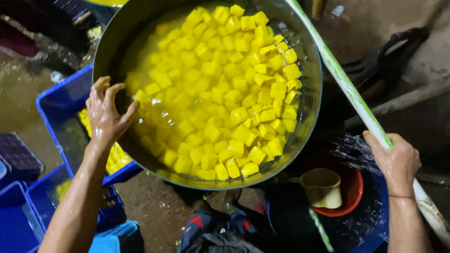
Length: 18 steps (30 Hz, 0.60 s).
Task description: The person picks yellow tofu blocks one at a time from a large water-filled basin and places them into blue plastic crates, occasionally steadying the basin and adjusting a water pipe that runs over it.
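Seen from above: a wide round metal basin (123,33), filling the middle and far part of the view and resting partly over a blue crate (56,100) at the left.

Pressed against the left rim of the basin: the left hand (105,115), wet, fingers spread wide, fingertips bent over the edge toward the inside. Holding nothing between the fingers; probably laid flat like this to steady the basin or to tilt it a little.

Closed in a full fist at the near right: the right hand (396,161), wrapped around a long white pipe with green stripe (349,89). Running slantwise from the far middle, past the right rim of the basin, down to the near right corner. Held low on its length, likely for guiding it. Just left of this hand, a spray of water (351,150) in the air above a red bucket (355,189) with a cream plastic cup (323,187) inside.

Inside the basin: very many yellow cubes (225,89), bright and glossy, mostly similar in size, with soft edges. Heaped higher toward the right and near side, lying deeper in cloudy yellow liquid (140,70) at the far left. Cannot tell what food exactly.

A few more such cubes in the blue crate under the left wrist. More blue crates (18,225) at the near left, on dark wet ground (154,206).
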Motion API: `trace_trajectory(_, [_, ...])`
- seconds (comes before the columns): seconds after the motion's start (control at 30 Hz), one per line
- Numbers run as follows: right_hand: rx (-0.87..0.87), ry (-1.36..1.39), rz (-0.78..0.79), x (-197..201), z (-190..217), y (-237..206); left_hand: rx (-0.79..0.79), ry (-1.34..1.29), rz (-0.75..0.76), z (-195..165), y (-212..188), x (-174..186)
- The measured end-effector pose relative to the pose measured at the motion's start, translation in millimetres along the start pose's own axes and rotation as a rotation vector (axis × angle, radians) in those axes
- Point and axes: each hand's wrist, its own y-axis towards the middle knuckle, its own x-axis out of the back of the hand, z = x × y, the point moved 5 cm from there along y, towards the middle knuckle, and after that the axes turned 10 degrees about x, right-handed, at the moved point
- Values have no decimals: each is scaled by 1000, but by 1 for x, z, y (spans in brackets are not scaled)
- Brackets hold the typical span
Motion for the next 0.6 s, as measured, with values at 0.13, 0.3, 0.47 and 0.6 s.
trace_trajectory(0.13, [110,46,-80,-4,-11,-3,-11,0,-23,1,1,-1])
trace_trajectory(0.3, [193,-4,-184,-11,-12,-12,-3,2,-31,3,4,-1])
trace_trajectory(0.47, [201,58,-101,-4,-12,-7,1,19,-9,3,4,-1])
trace_trajectory(0.6, [318,65,-228,0,-11,-2,-14,31,-7,2,2,0])
